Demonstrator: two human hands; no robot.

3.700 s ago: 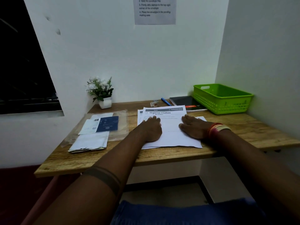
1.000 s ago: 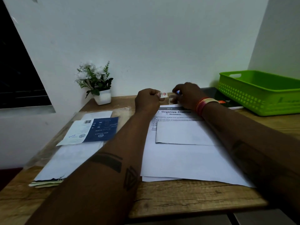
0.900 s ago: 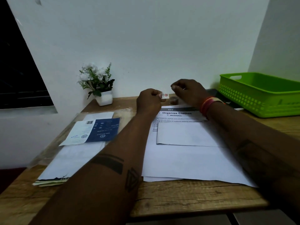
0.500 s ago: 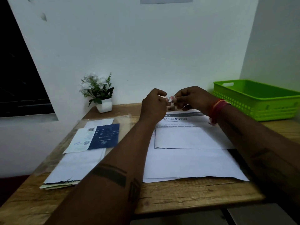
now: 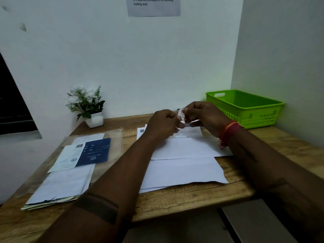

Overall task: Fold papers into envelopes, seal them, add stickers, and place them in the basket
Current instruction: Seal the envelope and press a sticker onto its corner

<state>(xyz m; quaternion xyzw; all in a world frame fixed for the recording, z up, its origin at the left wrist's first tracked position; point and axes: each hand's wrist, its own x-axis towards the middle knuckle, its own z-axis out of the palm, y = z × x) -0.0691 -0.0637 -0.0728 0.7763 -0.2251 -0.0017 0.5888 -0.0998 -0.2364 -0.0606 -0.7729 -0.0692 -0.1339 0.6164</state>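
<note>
Sticker point(image 5: 180, 112) pinched between both hands above the papers point(image 5: 184, 155).
Left hand point(image 5: 162, 123) and right hand point(image 5: 203, 114) curl their fingers onto it.

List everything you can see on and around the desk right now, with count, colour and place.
sticker strip: one, white with red marks, pinched between both hands
folded paper: one, white, desk centre
loose sheets: a few, white, beneath it
basket: one, green, far right corner
envelope stack: several, white, near left
blue booklet: one, in clear sleeve, left
flower pot: one, white, back left
wall notice: one, grey, above
desk: one, wooden
left hand: pinches strip
right hand: pinches strip
</note>
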